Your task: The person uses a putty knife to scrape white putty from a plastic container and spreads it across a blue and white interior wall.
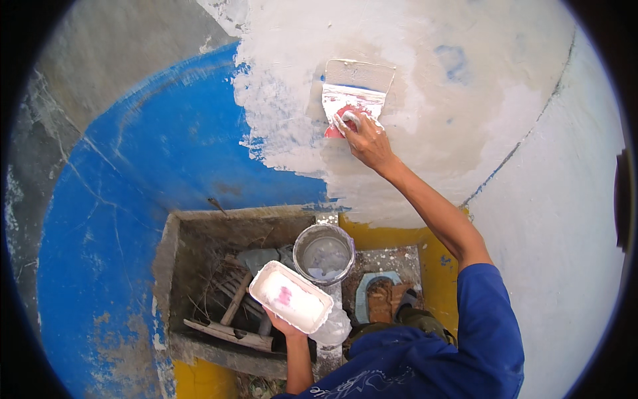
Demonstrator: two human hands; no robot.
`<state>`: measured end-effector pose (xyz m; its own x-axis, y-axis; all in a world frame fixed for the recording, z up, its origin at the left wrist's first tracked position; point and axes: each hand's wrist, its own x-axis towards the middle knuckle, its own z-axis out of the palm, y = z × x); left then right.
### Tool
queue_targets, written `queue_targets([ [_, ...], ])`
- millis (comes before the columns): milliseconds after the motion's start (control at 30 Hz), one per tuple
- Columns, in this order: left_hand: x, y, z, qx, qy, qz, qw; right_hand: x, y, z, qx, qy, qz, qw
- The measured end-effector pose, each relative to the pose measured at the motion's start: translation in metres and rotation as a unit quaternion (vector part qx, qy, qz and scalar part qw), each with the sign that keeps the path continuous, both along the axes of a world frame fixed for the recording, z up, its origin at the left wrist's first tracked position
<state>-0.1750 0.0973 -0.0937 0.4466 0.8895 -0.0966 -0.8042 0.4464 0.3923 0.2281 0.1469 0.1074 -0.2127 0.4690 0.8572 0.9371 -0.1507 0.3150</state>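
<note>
My right hand (367, 138) reaches up to the wall and is closed on a wide red putty knife (349, 106) smeared with white filler. Its blade lies against the wall (425, 80), where a thin ridge of wet filler outlines a patch just above it. Low in front of me, my left hand (286, 326) holds a shallow white tray (292, 296) from beneath; most of its fingers are hidden by it. White filler coats the tray's inside, with a pinkish spot near the middle.
A bucket (324, 254) stands just beyond the tray. At left, a concrete trough (174, 266) holds wood pieces (236, 299) and dry twigs. Blue paint (166, 146) covers the wall's left side. A crack (525, 136) runs down at right. My foot (405, 299) shows below.
</note>
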Motion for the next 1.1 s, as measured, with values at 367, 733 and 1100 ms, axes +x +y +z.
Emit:
queue_targets([
  [367,-0.003,-0.008,0.014,0.027,0.040,0.021,0.999,-0.030,-0.055,0.052,-0.002,0.022,0.014,1.000],
  [733,0.011,-0.013,0.023,-0.036,-0.022,-0.028,0.999,0.001,-0.036,0.044,-0.056,-0.066,-0.056,0.995],
  [1100,0.014,-0.018,0.032,-0.039,-0.047,-0.051,0.997,0.002,-0.026,0.047,-0.018,-0.071,-0.072,0.995],
])
